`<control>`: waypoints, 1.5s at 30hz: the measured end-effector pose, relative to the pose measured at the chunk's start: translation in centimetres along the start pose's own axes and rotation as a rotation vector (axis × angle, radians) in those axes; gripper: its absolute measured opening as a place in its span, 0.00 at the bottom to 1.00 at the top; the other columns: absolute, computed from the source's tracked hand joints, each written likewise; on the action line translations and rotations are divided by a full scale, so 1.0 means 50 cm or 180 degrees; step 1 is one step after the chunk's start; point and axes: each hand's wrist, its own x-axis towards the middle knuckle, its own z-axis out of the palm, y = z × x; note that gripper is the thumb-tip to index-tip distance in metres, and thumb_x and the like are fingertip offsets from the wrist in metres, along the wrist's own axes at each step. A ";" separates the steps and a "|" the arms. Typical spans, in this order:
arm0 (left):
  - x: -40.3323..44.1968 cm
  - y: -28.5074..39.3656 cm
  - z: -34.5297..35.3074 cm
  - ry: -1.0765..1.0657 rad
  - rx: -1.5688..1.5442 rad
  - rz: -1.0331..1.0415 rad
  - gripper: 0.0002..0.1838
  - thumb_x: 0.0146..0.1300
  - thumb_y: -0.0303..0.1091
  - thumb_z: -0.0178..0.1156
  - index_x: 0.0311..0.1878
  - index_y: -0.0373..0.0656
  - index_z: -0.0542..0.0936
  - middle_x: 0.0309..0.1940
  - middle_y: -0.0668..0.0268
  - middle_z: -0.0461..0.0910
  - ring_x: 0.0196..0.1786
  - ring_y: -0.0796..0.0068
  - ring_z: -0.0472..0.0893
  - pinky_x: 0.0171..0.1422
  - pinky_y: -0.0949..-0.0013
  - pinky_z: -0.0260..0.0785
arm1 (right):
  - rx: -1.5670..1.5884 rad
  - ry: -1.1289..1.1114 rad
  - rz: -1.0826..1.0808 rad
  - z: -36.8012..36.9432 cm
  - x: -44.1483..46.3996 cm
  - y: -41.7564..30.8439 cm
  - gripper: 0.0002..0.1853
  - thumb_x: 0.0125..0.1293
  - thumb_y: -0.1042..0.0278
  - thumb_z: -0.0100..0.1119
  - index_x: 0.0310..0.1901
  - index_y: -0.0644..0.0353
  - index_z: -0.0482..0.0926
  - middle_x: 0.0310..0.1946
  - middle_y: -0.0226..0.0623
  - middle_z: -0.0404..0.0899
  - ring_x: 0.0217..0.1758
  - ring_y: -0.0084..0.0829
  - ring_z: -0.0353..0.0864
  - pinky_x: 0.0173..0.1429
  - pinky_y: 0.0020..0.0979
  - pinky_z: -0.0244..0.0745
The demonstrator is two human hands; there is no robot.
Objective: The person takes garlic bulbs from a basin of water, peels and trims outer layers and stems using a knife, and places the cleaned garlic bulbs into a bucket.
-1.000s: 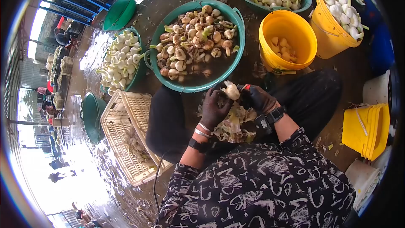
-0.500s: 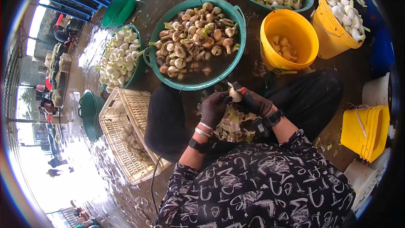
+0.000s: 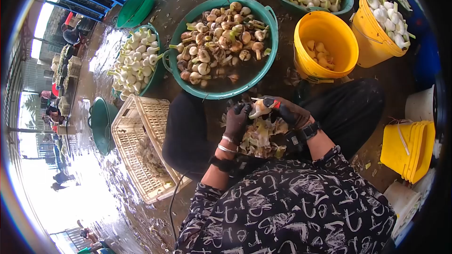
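Both my gloved hands meet over my lap around a garlic bulb (image 3: 260, 108). The bulb lies tilted, with its pale stem toward the left. My left hand (image 3: 237, 121) is closed on it by the stem side. At the bulb's right edge, my right hand (image 3: 295, 114) grips a small tool with a red part (image 3: 276, 104); its blade or tip cannot be made out. Below the hands is a heap of peeled garlic skins (image 3: 262, 137). Ahead stands a green basin (image 3: 214, 95) of unpeeled, brownish garlic bulbs (image 3: 226, 42) in murky water.
A yellow bucket (image 3: 301, 66) with some garlic pieces stands ahead right, beside another yellow bucket (image 3: 365, 49) heaped with white garlic. To the left are a white plastic crate (image 3: 123, 134) and a green tub of cleaned bulbs (image 3: 136, 61). Stacked yellow containers (image 3: 400, 148) sit at right.
The garlic bulb has turned so its stem points left, and my hands have moved slightly apart. The whole view has shifted a little.
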 end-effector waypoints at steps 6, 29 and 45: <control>-0.010 0.004 0.018 -0.0086 0.1425 0.1477 0.14 0.60 0.34 0.62 0.45 0.35 0.79 0.38 0.64 0.81 0.38 0.81 0.78 0.39 0.76 0.72 | -0.0331 -0.0178 0.0639 -0.021 0.018 0.013 0.24 0.69 0.55 0.45 0.57 0.64 0.71 0.46 0.34 0.77 0.45 0.22 0.75 0.45 0.23 0.73; -0.004 0.001 -0.017 0.0431 -0.0366 0.0409 0.14 0.65 0.39 0.56 0.46 0.38 0.79 0.35 0.67 0.80 0.33 0.79 0.78 0.33 0.77 0.71 | -0.1987 0.0384 -0.0810 0.034 0.036 -0.002 0.18 0.58 0.71 0.61 0.50 0.63 0.75 0.44 0.33 0.74 0.47 0.26 0.75 0.48 0.28 0.75; -0.098 0.109 -0.037 -0.1095 0.0739 0.0502 0.17 0.54 0.32 0.67 0.47 0.39 0.78 0.36 0.65 0.80 0.38 0.75 0.78 0.45 0.72 0.72 | 0.0625 0.2311 0.0785 -0.016 0.039 0.030 0.14 0.65 0.55 0.56 0.28 0.55 0.74 0.18 0.24 0.68 0.17 0.17 0.66 0.20 0.21 0.61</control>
